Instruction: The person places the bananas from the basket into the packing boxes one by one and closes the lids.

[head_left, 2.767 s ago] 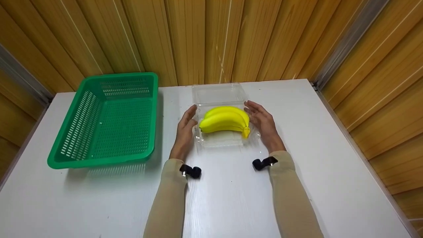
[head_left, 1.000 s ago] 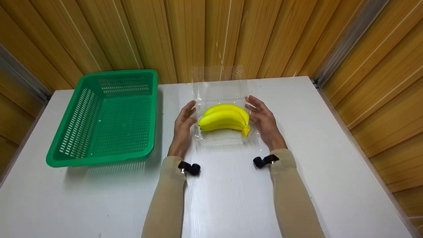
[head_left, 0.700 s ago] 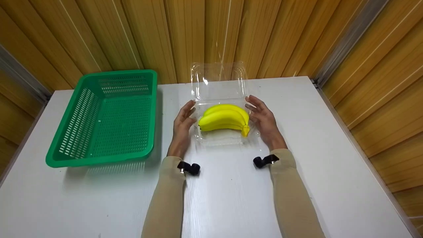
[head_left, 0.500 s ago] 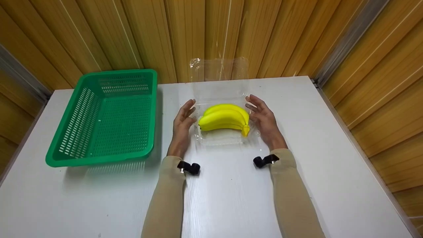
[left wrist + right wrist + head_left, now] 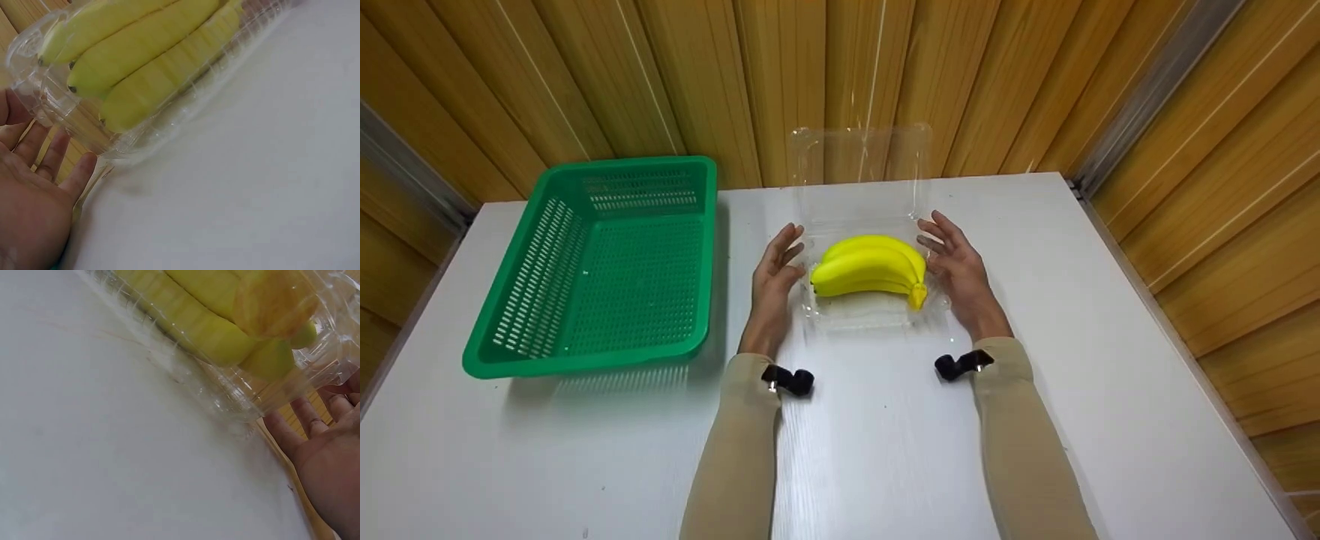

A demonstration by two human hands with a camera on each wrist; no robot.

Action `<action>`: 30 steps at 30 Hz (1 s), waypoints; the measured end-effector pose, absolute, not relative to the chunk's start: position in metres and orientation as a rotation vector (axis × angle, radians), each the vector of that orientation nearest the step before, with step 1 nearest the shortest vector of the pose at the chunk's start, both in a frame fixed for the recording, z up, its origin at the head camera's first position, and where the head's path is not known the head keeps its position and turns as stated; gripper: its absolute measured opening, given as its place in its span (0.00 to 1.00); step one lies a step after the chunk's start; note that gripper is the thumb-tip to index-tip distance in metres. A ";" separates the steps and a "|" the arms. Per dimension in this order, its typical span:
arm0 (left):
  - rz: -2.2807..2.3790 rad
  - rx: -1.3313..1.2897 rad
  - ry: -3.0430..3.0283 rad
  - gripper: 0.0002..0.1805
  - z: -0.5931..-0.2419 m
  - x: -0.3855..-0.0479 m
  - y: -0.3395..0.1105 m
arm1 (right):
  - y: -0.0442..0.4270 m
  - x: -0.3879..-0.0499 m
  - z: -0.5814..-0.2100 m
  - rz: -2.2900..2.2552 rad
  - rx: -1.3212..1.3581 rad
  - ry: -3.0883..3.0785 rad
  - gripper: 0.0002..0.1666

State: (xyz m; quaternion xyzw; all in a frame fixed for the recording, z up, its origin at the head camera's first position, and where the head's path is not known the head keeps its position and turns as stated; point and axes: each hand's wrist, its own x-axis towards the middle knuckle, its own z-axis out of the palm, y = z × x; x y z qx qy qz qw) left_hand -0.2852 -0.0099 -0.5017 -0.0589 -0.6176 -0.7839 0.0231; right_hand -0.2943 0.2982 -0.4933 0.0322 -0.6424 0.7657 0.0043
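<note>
A bunch of yellow bananas (image 5: pixel 870 266) lies inside a clear plastic clamshell box (image 5: pixel 862 319) on the white table. The clear lid (image 5: pixel 859 161) stands raised at the back, in front of the wood-grain wall. My left hand (image 5: pixel 771 289) is at the box's left side, fingers extended and touching its edge in the left wrist view. On the opposite side, my right hand (image 5: pixel 960 277) holds its fingers spread, with fingertips at the box's edge. Seen through the plastic in the right wrist view, a rounded orange-tinged shape (image 5: pixel 275 304) sits by the bananas; its kind is unclear.
A green perforated plastic basket (image 5: pixel 637 289) stands on the white table (image 5: pixel 877 450), left of my left hand. Wood-grain panels (image 5: pixel 787 82) rise behind the table and on the right. Black wrist cameras (image 5: pixel 789 380) are strapped on both sleeves.
The clear lid has swung up at the back from a lower position. My hands keep to the box's sides, and the bananas lie as before inside it.
</note>
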 end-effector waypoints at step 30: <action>-2.377 -0.237 -1.883 0.39 -0.504 -0.286 -0.009 | 0.299 -0.290 -0.493 2.311 0.106 -2.020 0.38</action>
